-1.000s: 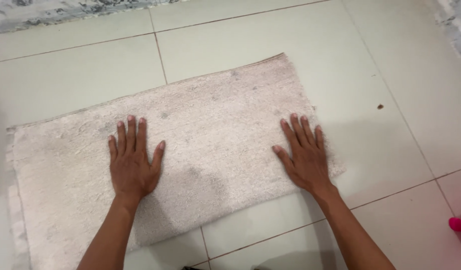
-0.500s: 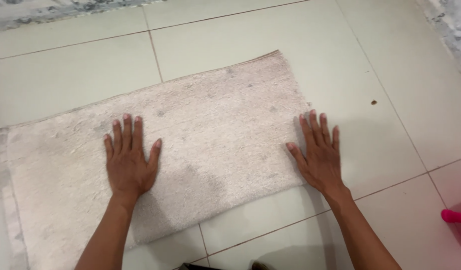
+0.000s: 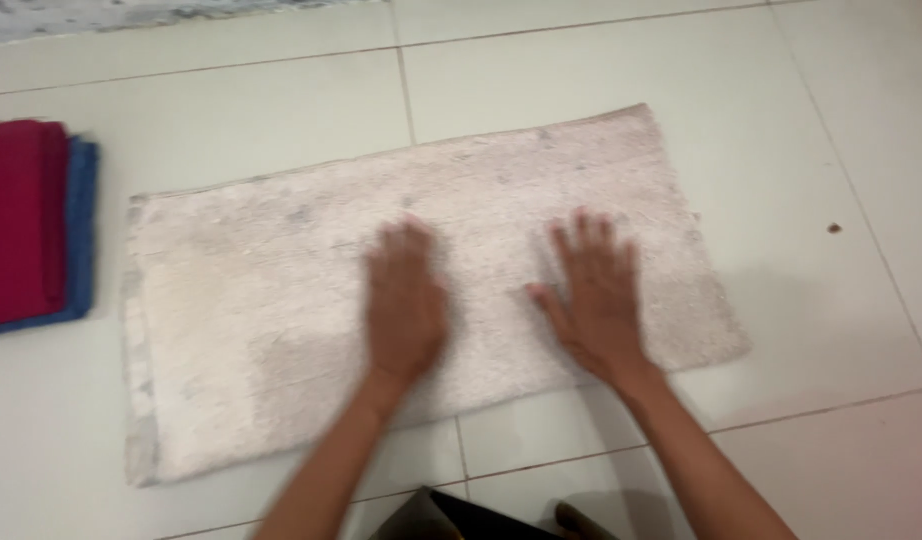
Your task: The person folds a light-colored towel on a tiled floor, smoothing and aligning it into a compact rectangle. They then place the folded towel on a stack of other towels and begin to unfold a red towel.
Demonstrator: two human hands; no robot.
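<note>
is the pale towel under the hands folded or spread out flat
Folded, lying flat: the pale towel shows a second layer along its left edge. Both the left hand and right hand lie palm-down on it.

No packages or labels are to be seen. No signs or screens are shown anywhere on the tiled floor either.

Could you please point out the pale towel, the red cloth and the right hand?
Pale towel (image 3: pixel 251 300), head view, bare left part.
Red cloth (image 3: pixel 16 220), head view, top face.
Right hand (image 3: pixel 593 300), head view, back of hand.
</note>
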